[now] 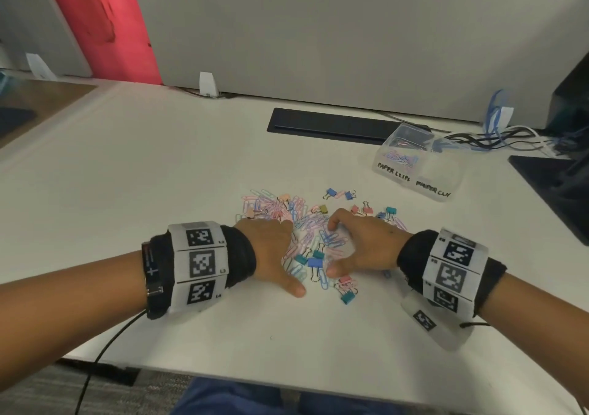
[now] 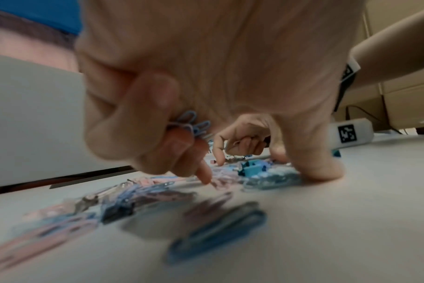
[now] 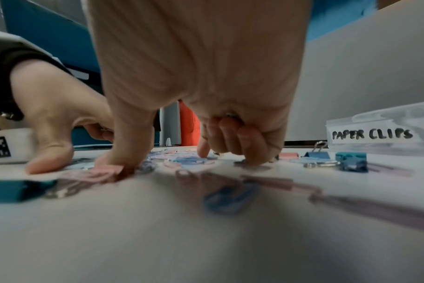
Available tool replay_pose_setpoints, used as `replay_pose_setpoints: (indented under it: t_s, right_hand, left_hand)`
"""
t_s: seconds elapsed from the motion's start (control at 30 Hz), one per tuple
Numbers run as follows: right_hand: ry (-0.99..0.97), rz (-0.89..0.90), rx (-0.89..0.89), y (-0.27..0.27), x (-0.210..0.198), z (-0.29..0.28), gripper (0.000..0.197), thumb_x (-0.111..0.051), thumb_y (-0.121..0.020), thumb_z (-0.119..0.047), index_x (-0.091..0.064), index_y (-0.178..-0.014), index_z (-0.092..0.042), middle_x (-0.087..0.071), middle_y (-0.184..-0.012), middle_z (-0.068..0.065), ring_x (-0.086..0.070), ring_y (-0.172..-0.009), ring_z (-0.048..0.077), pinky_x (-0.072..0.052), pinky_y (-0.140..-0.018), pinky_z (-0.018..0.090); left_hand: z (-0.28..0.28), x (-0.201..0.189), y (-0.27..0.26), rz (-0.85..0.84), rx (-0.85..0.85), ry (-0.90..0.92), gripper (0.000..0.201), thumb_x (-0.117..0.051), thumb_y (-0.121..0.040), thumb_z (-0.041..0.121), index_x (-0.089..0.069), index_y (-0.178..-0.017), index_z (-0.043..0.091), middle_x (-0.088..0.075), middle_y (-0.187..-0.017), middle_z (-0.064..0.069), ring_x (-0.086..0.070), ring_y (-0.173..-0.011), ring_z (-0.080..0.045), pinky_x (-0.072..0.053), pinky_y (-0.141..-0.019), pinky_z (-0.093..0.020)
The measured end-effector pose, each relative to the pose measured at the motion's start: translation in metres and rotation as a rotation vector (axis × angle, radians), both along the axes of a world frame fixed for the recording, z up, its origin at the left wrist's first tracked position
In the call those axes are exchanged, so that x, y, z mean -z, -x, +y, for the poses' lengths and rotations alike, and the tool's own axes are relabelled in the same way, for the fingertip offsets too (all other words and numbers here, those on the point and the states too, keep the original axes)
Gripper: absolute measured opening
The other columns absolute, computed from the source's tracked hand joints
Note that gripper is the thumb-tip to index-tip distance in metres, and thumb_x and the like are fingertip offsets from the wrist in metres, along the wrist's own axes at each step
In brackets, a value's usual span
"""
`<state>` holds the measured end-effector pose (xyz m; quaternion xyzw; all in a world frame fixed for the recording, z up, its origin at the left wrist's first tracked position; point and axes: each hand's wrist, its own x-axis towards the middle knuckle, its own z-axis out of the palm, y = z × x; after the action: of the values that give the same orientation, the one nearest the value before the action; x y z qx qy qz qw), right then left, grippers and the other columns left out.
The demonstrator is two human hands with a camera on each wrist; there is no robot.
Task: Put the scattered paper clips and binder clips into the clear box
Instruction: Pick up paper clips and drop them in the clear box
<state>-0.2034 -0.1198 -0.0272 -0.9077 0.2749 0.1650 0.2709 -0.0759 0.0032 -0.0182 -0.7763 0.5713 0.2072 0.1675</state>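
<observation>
A pile of pastel paper clips (image 1: 306, 229) lies mid-table, with small binder clips mixed in and around it, such as a blue one (image 1: 315, 262) and a teal one (image 1: 347, 296). My left hand (image 1: 287, 255) rests on the pile's left side. Its curled fingers (image 2: 157, 114) hold a bunch of blue paper clips (image 2: 194, 124) against the palm, with index tip and thumb on the table. My right hand (image 1: 338, 247) is on the pile's right side. Its fingers (image 3: 242, 137) are curled round a small metal clip (image 3: 230, 115). The clear box (image 1: 393, 169), labelled PAPER CLIPS (image 3: 373, 134), stands to the far right with some paper clips in its left compartment.
A black cable slot (image 1: 331, 124) runs along the back of the white table (image 1: 159, 175). Loose cables (image 1: 497, 140) and a black monitor base (image 1: 554, 185) sit right of the box. A grey partition (image 1: 350, 32) closes the back.
</observation>
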Motion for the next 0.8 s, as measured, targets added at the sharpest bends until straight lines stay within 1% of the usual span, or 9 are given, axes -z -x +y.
replay_pose_setpoints:
  t_s: [0.13, 0.23, 0.3, 0.4, 0.47, 0.53, 0.63, 0.73, 0.8]
  right_hand:
    - [-0.014, -0.082, 0.008, -0.003, 0.004, -0.006, 0.036, -0.069, -0.079, -0.03, -0.042, -0.101, -0.024, -0.049, -0.108, -0.002, -0.045, -0.09, 0.013, -0.034, -0.069, 0.022]
    - [0.035, -0.117, 0.017, -0.007, 0.004, -0.01, 0.024, -0.066, -0.082, -0.025, -0.046, -0.093, -0.021, -0.048, -0.094, -0.003, -0.042, -0.08, 0.012, -0.027, -0.058, 0.011]
    - [0.057, -0.115, 0.013, -0.008, 0.004, -0.011, 0.018, -0.064, -0.084, -0.022, -0.048, -0.09, -0.017, -0.045, -0.078, -0.009, -0.041, -0.079, 0.012, -0.026, -0.056, 0.011]
    - [0.077, -0.073, 0.006, -0.006, 0.006, -0.013, 0.015, -0.059, -0.087, -0.023, -0.047, -0.082, -0.015, -0.038, -0.068, -0.01, -0.036, -0.062, 0.004, -0.025, -0.053, 0.015]
    - [0.091, -0.03, -0.008, -0.006, 0.008, -0.014, 0.024, -0.054, -0.09, -0.025, -0.042, -0.07, -0.019, -0.037, -0.067, -0.007, -0.035, -0.062, 0.006, -0.025, -0.053, 0.016]
    - [0.118, 0.005, -0.027, -0.005, 0.01, -0.014, 0.031, -0.049, -0.093, -0.025, -0.036, -0.066, -0.021, -0.035, -0.068, -0.006, -0.038, -0.068, 0.012, -0.026, -0.053, 0.016]
    - [0.163, 0.032, -0.053, -0.001, 0.01, -0.013, 0.023, -0.044, -0.096, -0.021, -0.04, -0.074, -0.012, -0.031, -0.07, -0.007, -0.036, -0.065, 0.01, -0.027, -0.053, 0.019]
    - [0.26, 0.06, -0.124, 0.003, 0.011, -0.012, 0.011, -0.042, -0.096, -0.012, -0.038, -0.086, -0.009, -0.035, -0.081, -0.001, -0.038, -0.078, 0.015, -0.029, -0.067, 0.022]
    - [0.277, 0.038, -0.143, 0.007, 0.014, -0.014, 0.012, -0.043, -0.095, -0.009, -0.037, -0.086, -0.011, -0.035, -0.079, -0.002, -0.038, -0.071, 0.011, -0.032, -0.065, 0.022]
  left_hand:
    - [-0.006, 0.002, 0.002, 0.046, 0.014, -0.018, 0.063, -0.041, -0.091, 0.052, -0.032, -0.134, 0.007, -0.05, -0.129, -0.007, -0.052, -0.115, -0.025, -0.043, -0.094, -0.036]
    - [-0.011, 0.006, 0.0, 0.042, 0.033, -0.018, 0.046, -0.032, -0.098, 0.039, -0.038, -0.129, 0.005, -0.053, -0.124, -0.009, -0.054, -0.108, -0.024, -0.042, -0.09, -0.033]
    - [-0.014, 0.006, -0.001, 0.046, 0.054, -0.026, 0.042, -0.028, -0.1, 0.034, -0.039, -0.13, 0.006, -0.053, -0.114, -0.008, -0.05, -0.096, -0.02, -0.038, -0.083, -0.029]
    - [-0.017, 0.005, -0.001, 0.054, 0.074, -0.064, 0.04, -0.025, -0.101, 0.031, -0.04, -0.128, 0.006, -0.052, -0.108, -0.008, -0.048, -0.091, -0.019, -0.033, -0.078, -0.025]
    - [-0.019, 0.003, -0.002, 0.087, 0.051, -0.067, 0.031, -0.025, -0.101, 0.028, -0.045, -0.114, 0.007, -0.051, -0.089, -0.004, -0.044, -0.075, -0.015, -0.034, -0.068, -0.02]
    - [-0.025, -0.003, -0.006, 0.176, -0.013, -0.017, 0.024, -0.028, -0.101, 0.027, -0.042, -0.096, 0.008, -0.039, -0.07, 0.001, -0.035, -0.06, -0.01, -0.03, -0.055, -0.018]
    - [-0.043, -0.017, -0.018, 0.439, -0.23, 0.142, 0.022, -0.03, -0.099, 0.026, -0.042, -0.094, 0.008, -0.039, -0.072, 0.0, -0.037, -0.062, -0.012, -0.034, -0.056, -0.022]
    - [-0.068, -0.033, -0.03, 1.019, -0.561, 0.33, 0.023, -0.036, -0.093, 0.013, -0.038, -0.069, 0.014, -0.04, -0.067, 0.0, -0.03, -0.049, -0.01, -0.031, -0.039, -0.016]
    - [-0.088, -0.04, -0.032, 1.308, -0.656, 0.409, 0.028, -0.035, -0.087, 0.01, -0.033, -0.06, 0.016, -0.043, -0.061, -0.001, -0.032, -0.041, -0.009, -0.027, -0.034, -0.01]
